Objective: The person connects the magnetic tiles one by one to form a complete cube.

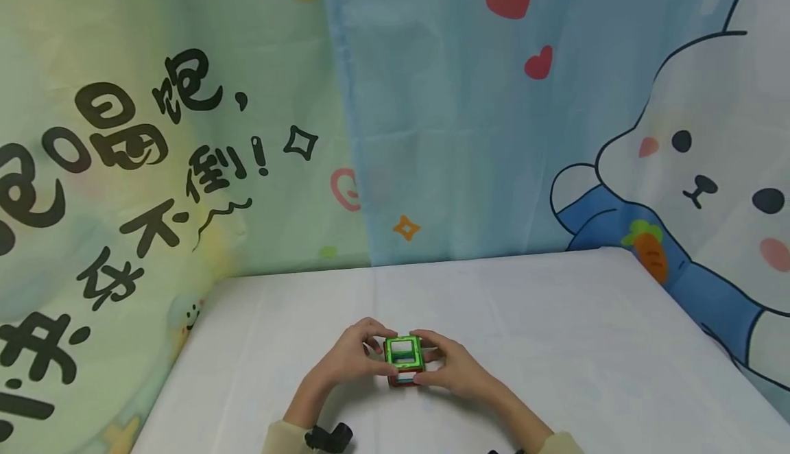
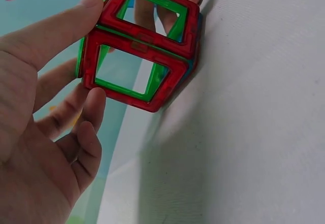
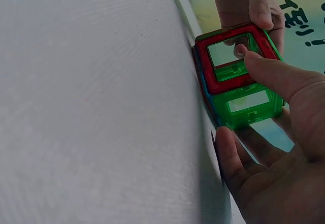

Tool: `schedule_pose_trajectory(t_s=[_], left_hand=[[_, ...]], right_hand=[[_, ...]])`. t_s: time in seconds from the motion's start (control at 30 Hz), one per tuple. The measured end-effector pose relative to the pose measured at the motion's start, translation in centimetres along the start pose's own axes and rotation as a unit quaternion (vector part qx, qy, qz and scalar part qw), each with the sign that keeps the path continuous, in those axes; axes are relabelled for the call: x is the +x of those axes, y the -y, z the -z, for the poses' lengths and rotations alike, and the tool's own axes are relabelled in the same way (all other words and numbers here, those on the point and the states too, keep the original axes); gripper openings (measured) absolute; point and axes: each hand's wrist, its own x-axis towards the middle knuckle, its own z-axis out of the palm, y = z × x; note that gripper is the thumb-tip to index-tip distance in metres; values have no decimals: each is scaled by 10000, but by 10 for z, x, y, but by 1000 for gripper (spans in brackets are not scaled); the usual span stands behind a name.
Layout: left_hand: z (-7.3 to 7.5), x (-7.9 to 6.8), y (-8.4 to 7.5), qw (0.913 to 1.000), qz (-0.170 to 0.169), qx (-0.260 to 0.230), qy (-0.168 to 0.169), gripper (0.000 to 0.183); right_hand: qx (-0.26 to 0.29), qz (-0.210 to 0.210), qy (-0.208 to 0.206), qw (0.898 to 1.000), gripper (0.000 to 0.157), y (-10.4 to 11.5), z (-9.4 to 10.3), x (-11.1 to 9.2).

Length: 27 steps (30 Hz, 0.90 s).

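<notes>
A small block of magnetic tiles (image 1: 404,367), made of square red, green and blue open frames, is in both hands near the front middle of the table. My left hand (image 1: 353,356) holds its left side, with the thumb on a lower edge near a red frame (image 2: 142,42) in the left wrist view. My right hand (image 1: 458,369) grips the right side. In the right wrist view, the right thumb lies on a red frame and other fingers reach under a green frame (image 3: 249,116). The block's far faces are partly hidden by fingers.
A white cloth covers the table (image 1: 296,303). Behind it hangs a printed curtain (image 1: 444,166) with hearts, writing and a white cartoon animal. A black strap with a small device (image 1: 330,438) is on the left wrist.
</notes>
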Motion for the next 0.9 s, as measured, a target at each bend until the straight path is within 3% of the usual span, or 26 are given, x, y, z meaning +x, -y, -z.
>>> schedule_pose_trajectory(t_s=[0.33,0.6,0.9], left_hand=[[6,-9,1,9999,1,-99,-100,60],[5,-13,8,9992,175,-346,-102,52],[2,-17,6,9979,316,-529,-195,51]], right_hand=[[-155,-185,-46,9997,84,11,-1,-2],[79,-27,-165,9998,56,20,-3,-7],[-679,193,-401,9967,44,12,-12,-5]])
